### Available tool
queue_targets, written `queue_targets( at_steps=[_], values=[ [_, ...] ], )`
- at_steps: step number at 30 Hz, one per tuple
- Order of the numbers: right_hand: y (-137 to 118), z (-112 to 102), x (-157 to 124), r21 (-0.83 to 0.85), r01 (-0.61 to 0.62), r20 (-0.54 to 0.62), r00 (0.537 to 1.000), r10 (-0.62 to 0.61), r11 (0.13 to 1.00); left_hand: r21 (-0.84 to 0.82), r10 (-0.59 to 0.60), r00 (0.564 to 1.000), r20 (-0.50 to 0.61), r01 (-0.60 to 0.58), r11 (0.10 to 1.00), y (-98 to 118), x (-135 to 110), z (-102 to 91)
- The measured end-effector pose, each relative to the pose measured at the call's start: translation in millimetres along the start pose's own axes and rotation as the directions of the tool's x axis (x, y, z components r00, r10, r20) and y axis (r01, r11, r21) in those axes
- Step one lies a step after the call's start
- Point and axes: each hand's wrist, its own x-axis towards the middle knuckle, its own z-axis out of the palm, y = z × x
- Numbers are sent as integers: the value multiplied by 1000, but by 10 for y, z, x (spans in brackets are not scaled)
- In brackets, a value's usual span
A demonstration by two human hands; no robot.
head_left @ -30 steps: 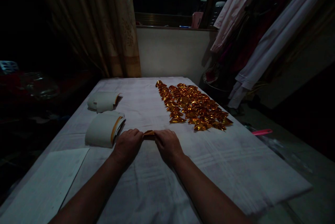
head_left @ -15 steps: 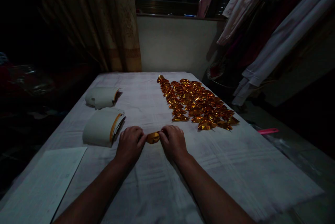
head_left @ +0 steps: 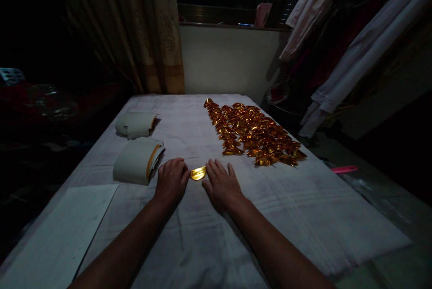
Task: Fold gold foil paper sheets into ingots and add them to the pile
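Observation:
A small piece of folded gold foil paper lies flat and shiny between my hands on the white cloth. My left hand is closed, pinching its left end between thumb and curled fingers. At the right end, my right hand rests with fingers stretched out and spread, its fingertips against the foil edge. Beyond my right hand spreads a heap of folded gold foil pieces, set in rough rows. Left of my left hand sits a curled stack of pale sheets with a gold edge.
Behind that stack is a second curled stack. A flat white sheet lies at the near left. A curtain hangs at the back left, and clothes hang at the right. A pink object is past the right edge.
The foil piece has turned from a dull, raised shape to a flat, shiny one. My right hand has opened from a pinch to spread fingers. The view has shifted slightly.

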Motion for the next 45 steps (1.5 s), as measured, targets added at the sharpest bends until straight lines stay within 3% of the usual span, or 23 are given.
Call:
queue_targets(
  at_steps=[4, 7, 13, 17, 23, 27, 31, 35, 39, 45],
  values=[
    [8, 8, -6, -1, 6, -31, 1000, -6, 1000, 5, -21, 1000, 18, 21, 1000, 170, 49, 72],
    [-4, 3, -16, 9, 8, -43, 999, -7, 1000, 75, -48, 992, 116, 39, 996, 267, 99, 158],
    [-24, -26, -29, 15, 5, -26, 1000, -4, 1000, 184, -130, 967, 219, 90, 979, 18, 50, 115],
    [-33, -20, -33, 30, 7, -59, 998, -6, 1000, 175, -146, 971, 188, 113, 978, -88, -44, 10],
    [21, 25, 11, 48, 57, -227, 973, -45, 997, 24, 15, 1000, 5, -15, 1000, 18, -95, -48],
    [53, 35, 80, 96, 57, -306, 952, -26, 994, -30, 10, 1000, 9, -9, 1000, 16, -63, -70],
    [71, -54, 168, 176, -4, -299, 953, 57, 984, -37, 10, 1000, 27, -9, 999, 21, -30, -90],
    [95, -172, 251, 409, -54, -220, 963, 156, 911, -19, 41, 998, 56, -40, 999, 66, -26, -128],
    [93, -199, 313, 567, -63, -151, 972, 179, 821, 27, 82, 991, 110, -85, 996, 96, 11, -202],
    [92, -151, 448, 686, -85, -200, 933, 299, 723, 96, 207, 972, 115, -218, 971, 116, 178, -326]
  ],
)
